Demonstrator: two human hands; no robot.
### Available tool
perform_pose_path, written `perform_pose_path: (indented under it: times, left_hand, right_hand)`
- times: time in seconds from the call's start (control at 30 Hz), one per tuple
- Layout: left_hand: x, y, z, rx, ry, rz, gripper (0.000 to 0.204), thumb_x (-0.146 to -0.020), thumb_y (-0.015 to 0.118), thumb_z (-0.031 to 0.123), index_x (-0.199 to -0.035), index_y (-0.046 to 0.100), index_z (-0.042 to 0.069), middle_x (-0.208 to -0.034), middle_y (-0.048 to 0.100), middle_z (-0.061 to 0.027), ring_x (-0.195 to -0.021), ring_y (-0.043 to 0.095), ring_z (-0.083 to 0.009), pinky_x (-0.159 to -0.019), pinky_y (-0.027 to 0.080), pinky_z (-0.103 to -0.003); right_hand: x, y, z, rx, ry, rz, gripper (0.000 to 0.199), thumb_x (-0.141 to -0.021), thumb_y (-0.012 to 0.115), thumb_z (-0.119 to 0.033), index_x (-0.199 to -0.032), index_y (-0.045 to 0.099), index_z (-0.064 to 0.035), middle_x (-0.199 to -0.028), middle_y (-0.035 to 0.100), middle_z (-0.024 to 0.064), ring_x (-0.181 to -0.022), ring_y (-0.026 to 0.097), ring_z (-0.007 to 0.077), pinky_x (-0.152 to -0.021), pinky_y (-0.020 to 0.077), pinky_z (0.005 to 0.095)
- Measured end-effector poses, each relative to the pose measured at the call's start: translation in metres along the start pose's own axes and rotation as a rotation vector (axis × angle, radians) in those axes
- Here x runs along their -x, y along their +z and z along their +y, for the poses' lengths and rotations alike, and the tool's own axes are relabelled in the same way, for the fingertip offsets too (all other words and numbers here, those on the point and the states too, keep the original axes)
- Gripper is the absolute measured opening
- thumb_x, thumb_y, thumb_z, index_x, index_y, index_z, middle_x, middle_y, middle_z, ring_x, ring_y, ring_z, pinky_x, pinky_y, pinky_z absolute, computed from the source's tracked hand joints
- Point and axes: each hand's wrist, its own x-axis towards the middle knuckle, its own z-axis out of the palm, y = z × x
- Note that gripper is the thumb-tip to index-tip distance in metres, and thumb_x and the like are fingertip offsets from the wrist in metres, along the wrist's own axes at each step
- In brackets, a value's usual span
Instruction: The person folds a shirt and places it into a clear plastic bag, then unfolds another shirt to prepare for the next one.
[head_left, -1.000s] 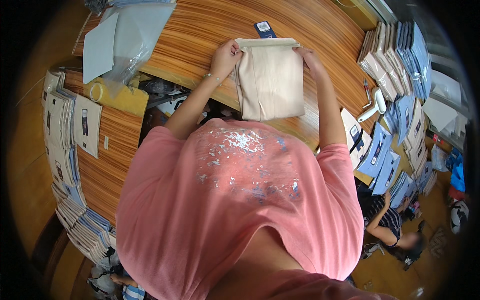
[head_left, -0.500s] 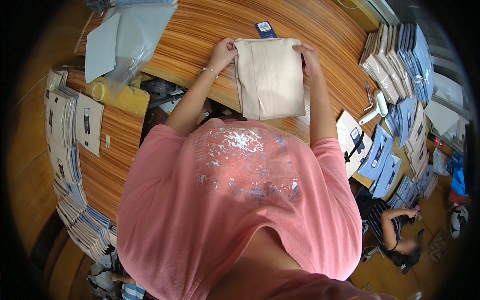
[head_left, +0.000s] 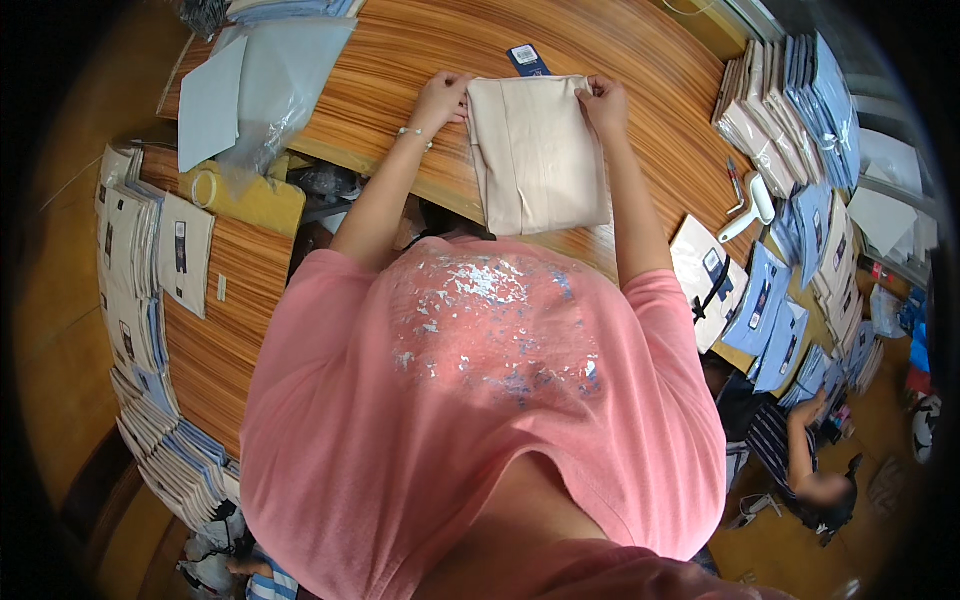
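Note:
A folded beige garment [head_left: 540, 155] lies on the wood-grain table in front of me, its near edge close to my body. My left hand [head_left: 442, 102] pinches its far left corner between thumb and fingers. At the far right corner, my right hand [head_left: 604, 106] is closed on the cloth's edge in the same way. A dark blue hang tag [head_left: 528, 60] with a white label sticks out past the garment's far edge, flat on the table. The cloth has a seam line running down its left part and soft creases near the bottom.
To the right lie a white lint roller [head_left: 752, 210], a red-handled small tool [head_left: 735, 186] and stacks of beige and blue packed garments [head_left: 765, 120]. Clear plastic bags [head_left: 285, 85] and a white card [head_left: 210, 105] lie at left, above more garment stacks [head_left: 130, 260]. A person [head_left: 790, 450] sits lower right.
My right hand has shifted slightly left, drawing the garment's far right corner inward. My left hand keeps its pinch on the other corner. The whole view has tilted a little.

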Motion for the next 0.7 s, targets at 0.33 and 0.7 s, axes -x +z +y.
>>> perform_pose_path:
  times: [0.33, 0.7]
  left_hand:
    - [-0.024, -0.002, -0.007, -0.746, 0.416, 0.06, 0.043, -0.074, 0.071, 0.033, -0.094, 0.055, -0.001, -0.069, 0.06, -0.0105, -0.068, 0.061, -0.0221, -0.062, 0.046, -0.033]
    - [0.074, -0.018, 0.136, -0.072, 0.848, -0.437, 0.053, -0.083, 0.067, 0.012, -0.129, 0.043, 0.002, -0.099, 0.065, -0.0074, -0.092, 0.059, -0.0101, -0.08, 0.047, -0.02]
  right_hand:
    - [-0.03, -0.001, 0.008, -0.268, 0.444, -0.253, 0.023, -0.07, 0.073, -0.011, -0.086, 0.06, -0.0015, -0.074, 0.062, 0.0056, -0.066, 0.057, 0.0149, -0.061, 0.0448, 0.0257]
    - [0.069, -0.192, -0.11, -0.656, 0.04, -0.058, 0.042, -0.084, 0.059, -0.002, -0.124, 0.047, 0.0006, -0.099, 0.067, 0.0134, -0.099, 0.061, 0.0171, -0.096, 0.0399, 0.0283]
